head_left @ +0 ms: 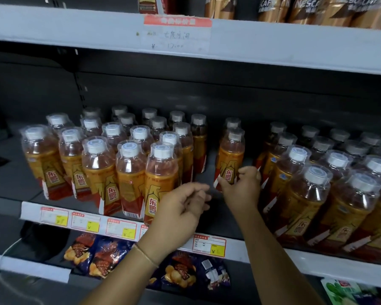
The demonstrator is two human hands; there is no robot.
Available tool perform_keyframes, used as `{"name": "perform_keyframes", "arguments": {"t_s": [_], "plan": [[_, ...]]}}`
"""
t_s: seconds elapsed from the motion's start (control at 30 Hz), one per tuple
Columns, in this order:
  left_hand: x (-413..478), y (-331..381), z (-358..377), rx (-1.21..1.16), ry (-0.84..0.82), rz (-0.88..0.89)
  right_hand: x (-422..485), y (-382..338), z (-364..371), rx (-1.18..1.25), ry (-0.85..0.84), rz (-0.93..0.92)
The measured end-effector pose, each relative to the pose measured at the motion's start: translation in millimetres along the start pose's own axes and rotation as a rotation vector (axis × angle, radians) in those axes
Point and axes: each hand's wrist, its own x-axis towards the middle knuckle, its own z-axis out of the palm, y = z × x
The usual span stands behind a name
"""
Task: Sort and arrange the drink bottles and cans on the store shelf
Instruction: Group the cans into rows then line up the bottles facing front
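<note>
Tight left block of bottles (101, 164) on middle shelf (15, 181). Empty left hand (178, 208), fingers loosely curled, just in front of that block's corner. Right hand (243, 187) clamped low on lone bottle (231, 150), upright in the gap before right block (317, 183). Looks like gap-closing step; next: slide it flush against a block, label forward, no tipping neighbours

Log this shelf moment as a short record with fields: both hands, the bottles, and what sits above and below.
shelf: grey front rail with price tags
left hand: fingers loosely curled, holding nothing, in front of the left block
right hand: grips the lone bottle low on its label
lone bottle: upright, in the gap between the blocks
left block: orange-labelled, white-capped bottles in rows
right block: same bottles
above: gold coffee cans
below: snack bags
</note>
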Motion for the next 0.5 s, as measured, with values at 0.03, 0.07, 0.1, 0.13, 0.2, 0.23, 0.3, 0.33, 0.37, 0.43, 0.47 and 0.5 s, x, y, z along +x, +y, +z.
{"name": "perform_keyframes", "arguments": {"t_s": [0.03, 0.07, 0.1, 0.13, 0.2, 0.23, 0.3, 0.33, 0.37, 0.43, 0.47, 0.5], "plan": [[-6, 3, -7, 0.016, 0.038, 0.031, -6, -5, -1, -0.039, 0.042, -0.090], [-10, 5, -15, 0.044, 0.087, 0.058, -12, -10, -1, -0.027, 0.055, -0.206], [-12, 6, -22, 0.088, 0.146, 0.088, -18, -16, 1, 0.034, 0.025, -0.318], [-14, 6, -29, 0.140, 0.211, 0.118, -24, -22, 2, 0.138, -0.062, -0.379], [-15, 5, -42, 0.200, 0.325, 0.138, -39, -36, 2, 0.356, -0.370, -0.358], [-15, 3, -47, 0.208, 0.368, 0.131, -46, -42, 2, 0.422, -0.533, -0.334], [-16, -2, -55, 0.229, 0.425, 0.106, -58, -50, 4, 0.422, -0.738, -0.315], [-17, -6, -57, 0.252, 0.442, 0.089, -64, -53, 5, 0.412, -0.786, -0.311], [-18, -9, -59, 0.279, 0.456, 0.072, -71, -56, 7, 0.419, -0.807, -0.303], [-20, -14, -60, 0.315, 0.471, 0.029, -83, -61, 11, 0.413, -0.758, -0.276], [-21, -16, -60, 0.317, 0.469, 0.006, -88, -64, 14, 0.388, -0.715, -0.253], [-22, -18, -60, 0.314, 0.462, -0.015, -92, -66, 18, 0.367, -0.675, -0.226]]}}
